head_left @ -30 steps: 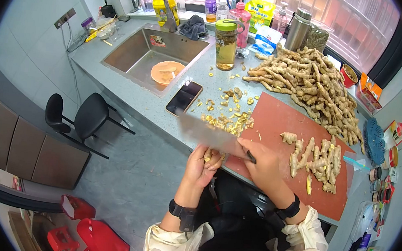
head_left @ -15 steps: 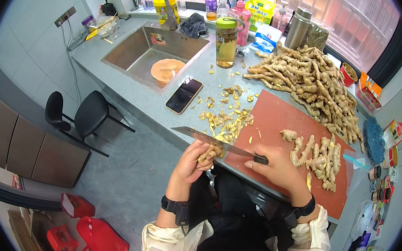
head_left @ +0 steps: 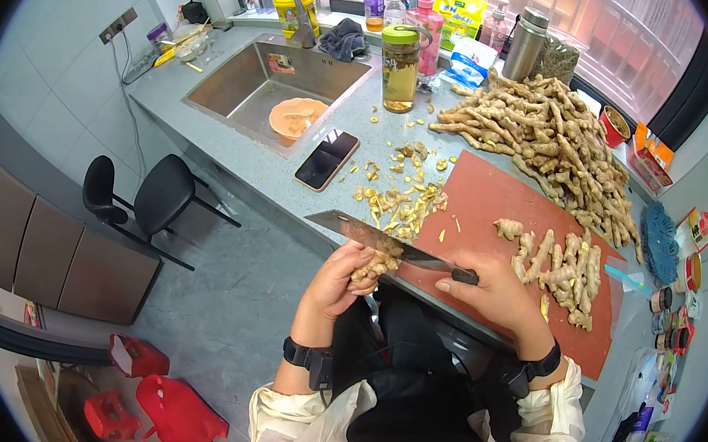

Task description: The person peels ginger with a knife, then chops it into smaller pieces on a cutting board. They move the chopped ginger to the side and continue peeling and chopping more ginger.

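Note:
My left hand [head_left: 336,279] is closed round a knobbly piece of ginger [head_left: 378,266], just off the counter's front edge. My right hand [head_left: 492,292] grips the black handle of a knife [head_left: 386,243], whose broad blade points left and lies over the ginger, partly covering it. Peelings and scraps [head_left: 402,209] are scattered beside the brown cutting board [head_left: 479,207]. On that board, several ginger pieces [head_left: 566,271] lie to the right of the knife. A large heap of ginger roots [head_left: 549,146] is piled behind the board.
A phone [head_left: 326,160] lies left of the peelings. The sink [head_left: 248,83] holds an orange bowl [head_left: 296,118]. A green-lidded bottle [head_left: 399,72] and a steel flask [head_left: 526,46] stand at the back. Jars [head_left: 662,299] line the right side; a black chair [head_left: 167,199] stands on the floor.
The knife has shifted slightly, its blade now showing more of its broad face over the ginger. My right hand is slightly farther right. The camera view has moved a little.

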Tool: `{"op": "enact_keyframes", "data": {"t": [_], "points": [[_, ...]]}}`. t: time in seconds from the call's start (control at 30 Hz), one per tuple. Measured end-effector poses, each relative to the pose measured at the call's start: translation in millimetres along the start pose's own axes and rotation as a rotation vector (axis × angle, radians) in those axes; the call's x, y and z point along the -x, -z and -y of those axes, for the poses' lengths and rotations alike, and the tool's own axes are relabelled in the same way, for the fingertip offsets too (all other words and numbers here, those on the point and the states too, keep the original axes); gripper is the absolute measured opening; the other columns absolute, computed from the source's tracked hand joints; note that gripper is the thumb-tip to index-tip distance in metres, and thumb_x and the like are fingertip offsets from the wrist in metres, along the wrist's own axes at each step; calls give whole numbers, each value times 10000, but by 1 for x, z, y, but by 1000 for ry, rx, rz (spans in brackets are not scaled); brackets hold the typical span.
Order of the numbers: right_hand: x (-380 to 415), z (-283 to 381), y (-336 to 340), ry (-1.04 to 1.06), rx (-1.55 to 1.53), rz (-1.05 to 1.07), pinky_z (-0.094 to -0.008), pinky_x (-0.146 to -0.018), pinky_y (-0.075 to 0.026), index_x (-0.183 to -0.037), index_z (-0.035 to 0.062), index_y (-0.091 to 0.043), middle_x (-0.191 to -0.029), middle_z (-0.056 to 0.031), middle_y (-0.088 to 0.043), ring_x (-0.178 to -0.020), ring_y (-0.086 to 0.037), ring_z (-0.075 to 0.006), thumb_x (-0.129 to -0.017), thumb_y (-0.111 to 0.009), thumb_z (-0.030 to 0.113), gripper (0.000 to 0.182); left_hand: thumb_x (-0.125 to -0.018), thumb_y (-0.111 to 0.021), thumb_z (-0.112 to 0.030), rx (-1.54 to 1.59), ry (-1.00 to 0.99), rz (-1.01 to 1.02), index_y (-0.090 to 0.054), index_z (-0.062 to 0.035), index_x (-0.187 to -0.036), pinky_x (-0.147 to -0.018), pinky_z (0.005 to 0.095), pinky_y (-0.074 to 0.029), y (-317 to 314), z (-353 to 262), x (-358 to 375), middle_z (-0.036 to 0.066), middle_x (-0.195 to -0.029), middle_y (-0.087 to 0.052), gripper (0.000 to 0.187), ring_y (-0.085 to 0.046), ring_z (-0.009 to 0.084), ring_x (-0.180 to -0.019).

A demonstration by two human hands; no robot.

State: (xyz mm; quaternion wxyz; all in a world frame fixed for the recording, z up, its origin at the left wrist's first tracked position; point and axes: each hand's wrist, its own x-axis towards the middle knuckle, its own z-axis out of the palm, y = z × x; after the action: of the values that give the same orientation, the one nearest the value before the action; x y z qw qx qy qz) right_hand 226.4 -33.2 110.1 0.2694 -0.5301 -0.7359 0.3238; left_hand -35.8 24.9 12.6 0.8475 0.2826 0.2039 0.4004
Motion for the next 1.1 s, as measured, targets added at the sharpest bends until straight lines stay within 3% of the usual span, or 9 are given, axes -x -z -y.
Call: {"op": "enact_keyframes", "data": {"t": [0.07, 0.2, 0.3, 0.47, 0.53, 0.63, 0.8, 0.97, 1.1], "points": [[1, 1, 1, 22, -50, 8, -415, -721, -515, -1104, 56, -702, -861, -183, -686, -823, -680, -364, -852, -759, 217, 304, -1018, -502, -135, -11, 13, 37, -475, -31, -1140, -417, 190, -296, -8, -5, 3, 101, -897, -606, 163, -399, 52, -489], [2, 8, -7, -7, 2, -20, -417, -735, -526, -1101, 46, -702, -869, -164, -699, -835, -685, -359, -866, -749, 200, 285, -1023, -496, -134, 1, -22, -61, -485, -16, -1148, -417, 185, -277, -18, 4, 4, 100, -871, -593, 172, -385, 53, -480], [1, -2, -33, 181, 5, -229, -409, -711, -531, -1133, 53, -694, -898, -144, -704, -833, -688, -350, -856, -735, 147, 296, -1038, -479, -151, 155, -50, -38, -523, -17, -1096, -420, 193, -260, -24, 13, 1, 92, -806, -568, 153, -365, 59, -467], [5, -8, -50, 222, 524, -370, -385, -667, -530, -1232, 86, -643, -920, -117, -691, -798, -689, -306, -780, -726, 66, 460, -1035, -481, -324, 236, -157, -94, -574, -73, -980, -467, 239, -312, -19, 39, -2, 3, -687, -490, 273, -354, 86, -461], [6, -5, -50, 236, 530, -385, -390, -664, -530, -1228, 91, -643, -894, -112, -683, -787, -686, -302, -775, -726, 56, 461, -1034, -478, -341, 244, -139, -167, -568, -77, -963, -468, 243, -315, -21, 37, -1, -2, -670, -468, 287, -354, 86, -461], [4, -10, -49, 270, 384, -397, -397, -654, -528, -1220, 106, -647, -850, -102, -667, -769, -679, -300, -767, -725, 42, 464, -1047, -443, -289, 293, -160, -44, -554, -63, -928, -468, 244, -314, -15, 34, -1, 16, -670, -491, 278, -341, 86, -451], [2, -12, -45, 295, 209, -377, -403, -637, -523, -1218, 132, -658, -808, -97, -647, -749, -671, -301, -761, -729, 47, 470, -1040, -439, -225, 136, -77, -307, -512, -86, -788, -471, 254, -309, -47, 22, 5, 12, -668, -484, 297, -353, 93, -450], [9, -8, -53, 235, 600, -432, -411, -645, -522, -1222, 134, -665, -819, -89, -647, -754, -669, -293, -757, -731, 49, 477, -1044, -434, -245, 375, -175, -133, -550, -64, -888, -489, 249, -317, -32, 53, -1, 3, -649, -478, 266, -363, 95, -464], [12, -11, -60, 201, 514, -449, -397, -678, -534, -1223, 113, -669, -857, -93, -667, -780, -679, -290, -757, -728, 30, 477, -1052, -435, -246, 428, -195, -128, -557, -37, -909, -485, 247, -325, -36, 51, 4, 1, -663, -470, 281, -368, 88, -472]]}}
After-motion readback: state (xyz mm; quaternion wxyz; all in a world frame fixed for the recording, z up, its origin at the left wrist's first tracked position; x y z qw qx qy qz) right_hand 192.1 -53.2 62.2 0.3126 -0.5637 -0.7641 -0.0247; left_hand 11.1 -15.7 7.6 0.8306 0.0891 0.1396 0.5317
